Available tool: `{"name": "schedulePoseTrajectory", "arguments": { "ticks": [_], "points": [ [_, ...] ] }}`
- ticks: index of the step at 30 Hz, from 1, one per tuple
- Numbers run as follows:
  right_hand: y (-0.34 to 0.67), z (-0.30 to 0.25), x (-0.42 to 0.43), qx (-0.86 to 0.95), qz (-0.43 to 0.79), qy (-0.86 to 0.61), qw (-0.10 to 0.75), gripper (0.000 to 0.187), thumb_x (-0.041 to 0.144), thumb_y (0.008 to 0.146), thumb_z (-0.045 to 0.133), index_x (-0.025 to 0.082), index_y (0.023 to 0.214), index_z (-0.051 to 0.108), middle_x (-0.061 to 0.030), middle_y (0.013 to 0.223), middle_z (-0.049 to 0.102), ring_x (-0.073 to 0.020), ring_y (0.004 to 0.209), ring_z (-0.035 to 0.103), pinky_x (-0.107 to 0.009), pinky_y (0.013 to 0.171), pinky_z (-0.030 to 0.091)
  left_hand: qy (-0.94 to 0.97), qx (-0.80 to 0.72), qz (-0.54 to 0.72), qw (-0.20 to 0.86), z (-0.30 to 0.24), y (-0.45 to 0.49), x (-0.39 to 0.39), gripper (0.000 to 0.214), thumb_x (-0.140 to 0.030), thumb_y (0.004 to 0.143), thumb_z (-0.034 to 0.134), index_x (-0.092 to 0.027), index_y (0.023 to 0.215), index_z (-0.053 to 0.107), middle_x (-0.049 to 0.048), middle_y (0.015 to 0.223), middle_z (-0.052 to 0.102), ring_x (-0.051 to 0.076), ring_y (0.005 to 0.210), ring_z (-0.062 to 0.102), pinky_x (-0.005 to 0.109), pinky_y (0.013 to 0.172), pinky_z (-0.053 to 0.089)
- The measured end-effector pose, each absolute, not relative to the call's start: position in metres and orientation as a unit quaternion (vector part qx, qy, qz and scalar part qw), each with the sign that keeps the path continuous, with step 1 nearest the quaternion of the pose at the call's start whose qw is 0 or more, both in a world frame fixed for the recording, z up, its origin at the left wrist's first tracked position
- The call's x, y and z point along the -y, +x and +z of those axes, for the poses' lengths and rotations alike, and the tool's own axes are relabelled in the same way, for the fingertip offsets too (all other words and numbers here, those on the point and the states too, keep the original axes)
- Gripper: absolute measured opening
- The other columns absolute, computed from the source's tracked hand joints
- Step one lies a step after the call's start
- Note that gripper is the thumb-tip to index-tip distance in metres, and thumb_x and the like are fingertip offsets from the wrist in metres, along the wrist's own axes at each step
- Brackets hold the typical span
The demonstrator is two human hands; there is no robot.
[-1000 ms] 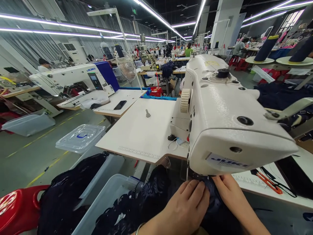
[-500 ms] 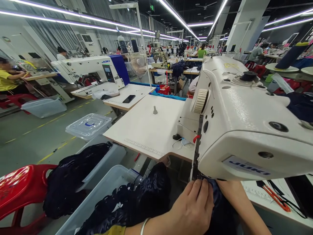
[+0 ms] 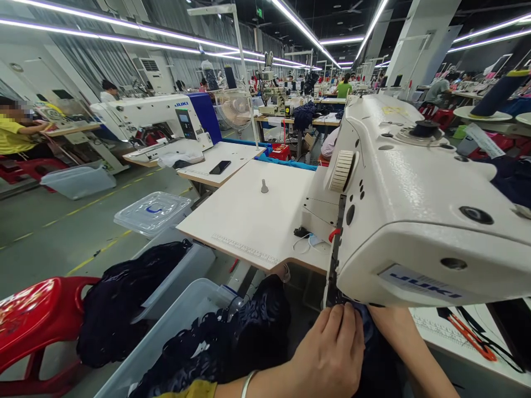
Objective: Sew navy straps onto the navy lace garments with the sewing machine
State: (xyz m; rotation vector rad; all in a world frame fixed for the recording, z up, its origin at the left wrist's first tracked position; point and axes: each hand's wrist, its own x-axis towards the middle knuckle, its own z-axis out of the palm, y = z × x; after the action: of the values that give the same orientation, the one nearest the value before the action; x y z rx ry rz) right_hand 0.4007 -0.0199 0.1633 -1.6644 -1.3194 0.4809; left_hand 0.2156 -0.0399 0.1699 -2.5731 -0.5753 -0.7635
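My left hand (image 3: 329,348), with a bangle at the wrist, is closed with its fingers pressed together on dark navy fabric (image 3: 375,359) just below the needle end of a white JUKI sewing machine (image 3: 398,221). From the right comes my right forearm; the wrist of my right hand (image 3: 384,318) shows beneath the machine head, while its fingers are hidden behind the head and the fabric. More navy fabric (image 3: 265,309) hangs over my lap and beside a clear plastic bin (image 3: 166,331).
A white sewing table (image 3: 249,213) with a printed ruler extends ahead. Orange-handled thread snips (image 3: 473,334) lie at the right. At the left are a red stool (image 3: 37,309), a heap of navy pieces (image 3: 120,304) and a clear lid (image 3: 153,207). A phone (image 3: 219,167) lies on the neighbouring table.
The view has shifted very slightly. Both hands stay almost where they were, the left still on the navy fabric under the machine head.
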Motion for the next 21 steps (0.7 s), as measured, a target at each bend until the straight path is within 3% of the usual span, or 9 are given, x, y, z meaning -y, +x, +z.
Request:
{"name": "schedulePoseTrajectory", "arguments": {
  "ticks": [3, 5, 9, 12, 16, 21],
  "points": [
    [0.405, 0.160, 0.020, 0.541, 0.194, -0.676, 0.461, 0.027, 0.052, 0.072, 0.069, 0.027, 0.061, 0.067, -0.0079, 0.079, 0.072, -0.0348, 0.099, 0.061, -0.047, 0.083, 0.051, -0.916, 0.207, -0.281, 0.200, 0.171, 0.216, 0.040, 0.036, -0.027, 0.095, 0.054, -0.003, 0.121, 0.062, 0.0171, 0.117, 0.064, 0.026, 0.103, 0.062, 0.036, 0.090, 0.047],
    [0.406, 0.157, 0.020, 0.544, 0.196, -0.674, 0.460, 0.025, 0.048, 0.082, 0.066, 0.024, 0.084, 0.071, -0.0074, 0.095, 0.072, -0.0285, 0.099, 0.062, -0.045, 0.085, 0.052, -0.915, 0.208, -0.278, 0.207, 0.171, 0.216, 0.040, 0.036, -0.028, 0.095, 0.055, -0.004, 0.121, 0.062, 0.0164, 0.116, 0.065, 0.025, 0.101, 0.062, 0.034, 0.087, 0.048],
    [0.405, 0.152, 0.020, 0.554, 0.201, -0.662, 0.462, 0.029, 0.040, 0.096, 0.056, 0.022, 0.116, 0.061, -0.0075, 0.122, 0.062, -0.0205, 0.102, 0.062, -0.041, 0.088, 0.052, -0.910, 0.220, -0.275, 0.218, 0.171, 0.216, 0.039, 0.038, -0.031, 0.097, 0.050, -0.003, 0.119, 0.063, 0.0165, 0.115, 0.065, 0.024, 0.100, 0.061, 0.032, 0.085, 0.048],
    [0.403, 0.150, 0.020, 0.563, 0.202, -0.653, 0.465, 0.028, 0.043, 0.092, 0.059, 0.025, 0.113, 0.064, -0.0088, 0.118, 0.065, -0.0250, 0.104, 0.061, -0.044, 0.086, 0.053, -0.908, 0.225, -0.288, 0.205, 0.171, 0.215, 0.037, 0.038, -0.033, 0.097, 0.049, -0.004, 0.117, 0.064, 0.0157, 0.115, 0.065, 0.023, 0.099, 0.061, 0.032, 0.085, 0.048],
    [0.402, 0.150, 0.020, 0.569, 0.194, -0.646, 0.471, 0.026, 0.048, 0.081, 0.067, 0.028, 0.095, 0.072, -0.0116, 0.094, 0.073, -0.0384, 0.102, 0.061, -0.051, 0.081, 0.053, -0.906, 0.235, -0.292, 0.196, 0.167, 0.213, 0.036, 0.039, -0.035, 0.098, 0.047, -0.004, 0.116, 0.064, 0.0160, 0.116, 0.065, 0.023, 0.100, 0.061, 0.033, 0.086, 0.048],
    [0.401, 0.153, 0.020, 0.589, 0.143, -0.642, 0.470, 0.030, 0.050, 0.082, 0.058, 0.026, 0.094, 0.072, -0.0119, 0.087, 0.074, -0.0378, 0.096, 0.064, -0.052, 0.079, 0.053, -0.914, 0.236, -0.272, 0.186, 0.165, 0.211, 0.038, 0.041, -0.036, 0.099, 0.044, -0.005, 0.120, 0.061, 0.0161, 0.121, 0.062, 0.023, 0.105, 0.059, 0.032, 0.089, 0.046]
  ]
}}
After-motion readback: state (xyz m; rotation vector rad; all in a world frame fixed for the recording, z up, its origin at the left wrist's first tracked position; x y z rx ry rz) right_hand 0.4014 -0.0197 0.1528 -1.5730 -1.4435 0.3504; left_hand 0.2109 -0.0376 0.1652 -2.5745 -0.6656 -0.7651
